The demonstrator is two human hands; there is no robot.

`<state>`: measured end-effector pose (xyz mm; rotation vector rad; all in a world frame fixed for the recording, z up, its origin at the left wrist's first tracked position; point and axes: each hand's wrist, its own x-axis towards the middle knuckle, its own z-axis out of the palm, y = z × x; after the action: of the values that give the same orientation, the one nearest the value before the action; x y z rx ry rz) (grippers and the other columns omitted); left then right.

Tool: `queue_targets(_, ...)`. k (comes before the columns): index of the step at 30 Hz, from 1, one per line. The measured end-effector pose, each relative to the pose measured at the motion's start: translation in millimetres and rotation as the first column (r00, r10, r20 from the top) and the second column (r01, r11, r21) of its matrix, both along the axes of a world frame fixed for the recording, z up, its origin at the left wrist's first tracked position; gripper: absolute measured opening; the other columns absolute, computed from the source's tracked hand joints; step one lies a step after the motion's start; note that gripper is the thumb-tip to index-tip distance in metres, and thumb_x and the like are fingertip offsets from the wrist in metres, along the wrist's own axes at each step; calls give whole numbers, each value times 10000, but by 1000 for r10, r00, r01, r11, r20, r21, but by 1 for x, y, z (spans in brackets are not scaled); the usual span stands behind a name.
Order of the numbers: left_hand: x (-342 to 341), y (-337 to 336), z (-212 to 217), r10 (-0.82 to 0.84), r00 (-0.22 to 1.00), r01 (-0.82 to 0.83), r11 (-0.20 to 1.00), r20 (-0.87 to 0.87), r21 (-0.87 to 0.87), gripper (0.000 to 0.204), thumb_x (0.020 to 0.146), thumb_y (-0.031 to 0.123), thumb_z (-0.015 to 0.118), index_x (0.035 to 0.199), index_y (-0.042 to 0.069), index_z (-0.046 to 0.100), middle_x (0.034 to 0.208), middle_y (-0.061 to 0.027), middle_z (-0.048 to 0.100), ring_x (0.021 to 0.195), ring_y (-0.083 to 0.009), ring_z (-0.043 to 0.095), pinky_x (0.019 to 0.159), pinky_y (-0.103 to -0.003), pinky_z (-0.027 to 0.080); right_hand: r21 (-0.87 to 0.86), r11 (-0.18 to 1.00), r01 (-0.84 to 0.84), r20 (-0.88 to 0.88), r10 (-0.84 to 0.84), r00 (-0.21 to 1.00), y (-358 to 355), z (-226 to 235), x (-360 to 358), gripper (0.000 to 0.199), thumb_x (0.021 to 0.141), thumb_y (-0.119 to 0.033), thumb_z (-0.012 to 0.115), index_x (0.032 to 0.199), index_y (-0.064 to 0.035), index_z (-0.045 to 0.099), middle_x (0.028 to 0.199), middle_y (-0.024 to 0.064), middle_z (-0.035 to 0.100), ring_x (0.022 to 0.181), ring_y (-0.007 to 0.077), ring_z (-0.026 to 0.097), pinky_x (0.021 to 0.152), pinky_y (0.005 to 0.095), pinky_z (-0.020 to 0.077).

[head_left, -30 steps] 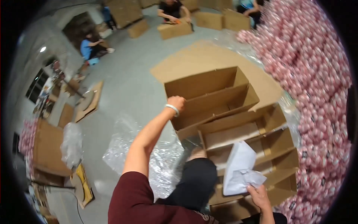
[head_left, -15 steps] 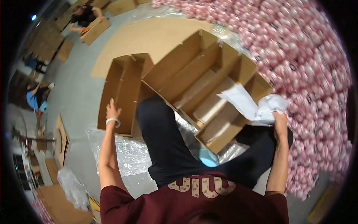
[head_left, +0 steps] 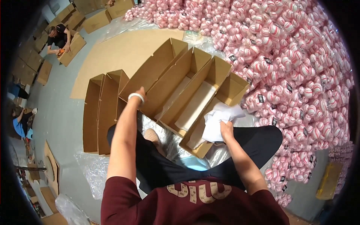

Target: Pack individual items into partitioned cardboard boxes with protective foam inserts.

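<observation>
Several long, narrow open cardboard boxes stand side by side in front of me. My left hand, with a white band at its wrist, is closed on the near-left edge of the outer cardboard box of the right-hand group; its fingertips are partly hidden. My right hand is closed on a crumpled bunch of white paper sheets over the near-right box. Pale sheets line the floor of a neighbouring box. Further left stand two more narrow boxes.
A big heap of red-and-white striped balls in clear wrap fills the right side. Flat cardboard lies beyond the boxes. Clear plastic film lies at left. A co-worker handles a carton at far left.
My left hand has gone from the left boxes rightward to the edge of the right-hand group. My right hand has brought the white paper leftward over the near-right box. The view has shifted.
</observation>
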<state>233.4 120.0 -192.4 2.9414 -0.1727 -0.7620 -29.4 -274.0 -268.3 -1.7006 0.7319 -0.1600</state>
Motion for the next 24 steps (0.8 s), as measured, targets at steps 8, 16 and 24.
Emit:
queue_targets(8, -67, 8, 0, 196, 972, -194, 981, 130, -27, 243, 780, 126, 595, 985, 27, 683, 1056, -238, 635, 1011, -387, 614, 855, -447, 511, -683, 670, -291, 9, 406, 914, 1, 24, 74, 343, 784, -53, 479, 1093, 11, 613, 882, 315, 586, 871, 479, 566, 802, 539, 445)
queue_targets(16, -97, -50, -11, 284, 931, -208, 930, 231, -304, 281, 767, 115, 573, 1025, 24, 638, 1004, -258, 629, 966, -418, 603, 839, -495, 491, -868, 485, -105, 242, 599, 764, -123, 19, 226, 246, 756, -20, 468, 977, 9, 574, 901, 274, 581, 880, 447, 554, 765, 500, 438)
queue_targets(24, -109, -102, 6, 465, 816, -258, 825, 343, -503, 282, 790, 30, 486, 1037, 46, 621, 965, -256, 637, 932, -437, 608, 825, -507, 484, -810, 461, -362, -60, 550, 833, -133, 27, 277, 347, 743, -5, 440, 1055, -14, 590, 935, 265, 612, 916, 447, 574, 811, 480, 454)
